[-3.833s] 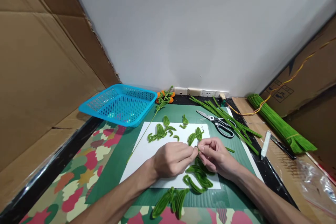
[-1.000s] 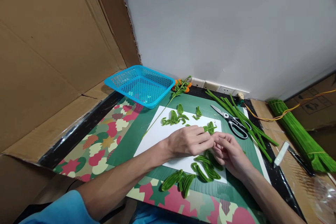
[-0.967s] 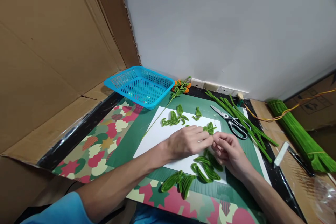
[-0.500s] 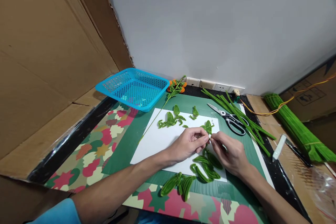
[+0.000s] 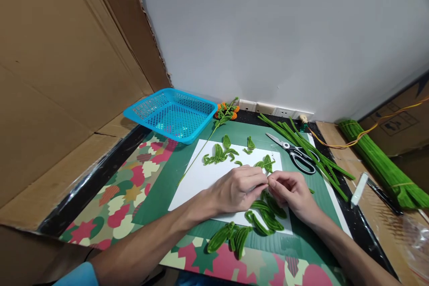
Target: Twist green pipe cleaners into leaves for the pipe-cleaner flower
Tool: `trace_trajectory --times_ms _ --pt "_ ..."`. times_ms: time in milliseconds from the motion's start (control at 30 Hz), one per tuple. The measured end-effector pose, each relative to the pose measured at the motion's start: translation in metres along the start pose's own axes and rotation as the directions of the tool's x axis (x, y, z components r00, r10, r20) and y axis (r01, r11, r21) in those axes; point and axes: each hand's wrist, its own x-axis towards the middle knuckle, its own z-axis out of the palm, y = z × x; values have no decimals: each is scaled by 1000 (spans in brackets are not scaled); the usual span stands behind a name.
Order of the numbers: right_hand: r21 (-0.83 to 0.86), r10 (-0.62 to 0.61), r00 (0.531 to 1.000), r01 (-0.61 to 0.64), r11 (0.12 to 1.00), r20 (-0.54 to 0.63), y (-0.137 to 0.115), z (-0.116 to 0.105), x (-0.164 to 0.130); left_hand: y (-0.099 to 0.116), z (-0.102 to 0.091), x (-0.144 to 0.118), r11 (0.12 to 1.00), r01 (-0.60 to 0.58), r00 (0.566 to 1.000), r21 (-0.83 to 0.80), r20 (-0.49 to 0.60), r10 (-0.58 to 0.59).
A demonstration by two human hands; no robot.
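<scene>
Though I couldn't see what they held, left hand point(image 5: 246, 189) and right hand point(image 5: 291, 191) pinched narrowly; green leaves point(image 5: 272, 220) looked light, bendable, best edge-held.

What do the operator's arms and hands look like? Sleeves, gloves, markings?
Left hand and right hand are gloveless; no watch, ring or marking visible. A light blue sleeve shows on the left arm; any right sleeve is out of frame.

A pale bare wall point(image 5: 234, 31) with sockets point(image 5: 264, 108) backs the black-edged table point(image 5: 95, 181); brown cardboard point(image 5: 60, 53) flanks it.
</scene>
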Motion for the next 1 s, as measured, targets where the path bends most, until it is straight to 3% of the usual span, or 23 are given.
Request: trace_trajectory --times_ms 100,167,267,367,467,567,667,867,1000 --pt "13 17 1000 -17 1000 6 -1 2 1 -1 0 -1 979 -130 991 157 39 126" --pt "-36 14 1000 -13 999 16 -4 3 1 0 1 -2 968 -141 990 206 45 135" --pt "-267 -77 997 68 961 -24 -10 4 -1 6 4 -1 992 114 993 53 -19 -113" --pt "-436 -194 978 141 889 -80 -14 2 -4 14 3 3 874 419 901 -245 -7 -434" --pt "-482 -261 957 169 860 -130 -13 -2 -4 18 1 7 691 550 805 -468 79 -588" --pt "-485 -262 956 166 858 -135 -11 -5 -4 18 3 8 564 587 759 -581 152 -633" --pt "-493 -261 958 169 854 -123 -10 -4 -3 17 7 8 511 592 741 -623 170 -650" --pt "-569 -277 951 155 808 -134 -10 0 -1 15 9 7 509 602 729 -615 164 -665" --pt "-731 -410 910 243 638 -55 -9 2 -1 15 9 6 577 604 746 -551 135 -652"
